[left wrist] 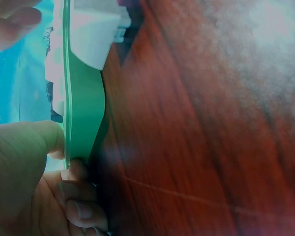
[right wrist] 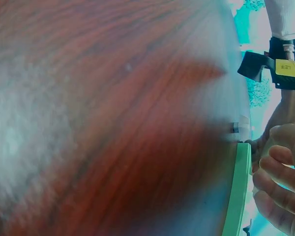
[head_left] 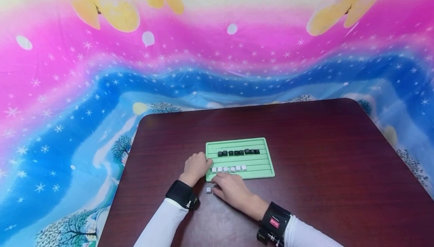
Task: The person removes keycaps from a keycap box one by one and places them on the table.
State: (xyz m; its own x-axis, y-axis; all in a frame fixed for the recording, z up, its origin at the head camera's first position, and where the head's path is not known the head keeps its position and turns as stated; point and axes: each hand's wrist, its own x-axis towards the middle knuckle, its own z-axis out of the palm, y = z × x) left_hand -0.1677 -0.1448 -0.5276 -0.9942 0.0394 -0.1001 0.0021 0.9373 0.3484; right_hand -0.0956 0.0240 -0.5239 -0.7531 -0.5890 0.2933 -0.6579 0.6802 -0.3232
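Observation:
A light green ridged tray lies on the table, with a row of black keycaps across its upper part and several white keycaps along a lower ridge. My left hand grips the tray's left edge, thumb on top and fingers against the side, as the left wrist view shows. Over the tray's front edge hovers my right hand, its fingers loosely bent and nothing visible between them in the right wrist view. One loose white keycap sits on the table beside the right thumb; it appears large in the left wrist view.
The dark red-brown table extends on both sides of the tray and behind it. A printed cloth with snowflakes hangs behind the table. Black camera bands are strapped to both wrists.

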